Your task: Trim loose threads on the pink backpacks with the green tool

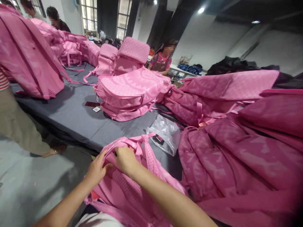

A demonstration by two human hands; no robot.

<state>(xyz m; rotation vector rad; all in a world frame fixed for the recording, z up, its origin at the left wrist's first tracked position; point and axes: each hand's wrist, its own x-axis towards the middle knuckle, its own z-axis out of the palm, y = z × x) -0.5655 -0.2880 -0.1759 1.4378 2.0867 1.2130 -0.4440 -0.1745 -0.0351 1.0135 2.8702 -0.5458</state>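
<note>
A pink backpack (132, 195) lies in front of me at the table's near edge, with its dotted mesh straps facing up. My left hand (98, 168) grips the fabric edge at its top left, thumb on the inner side. Beside it, my right hand (125, 159) is closed at the same top edge; a small dark thing shows at its fingers, too small to name. Just past the backpack rests a clear plastic bag (167, 132) with a black and pink label inside.
A grey-covered table (78, 110) carries a pink backpack (132, 91) with hanging tags (96, 109). More pink backpacks pile up at the right (227, 157) and far left (28, 56). Someone in light trousers (19, 116) stands at left; another person (162, 60) is across the table.
</note>
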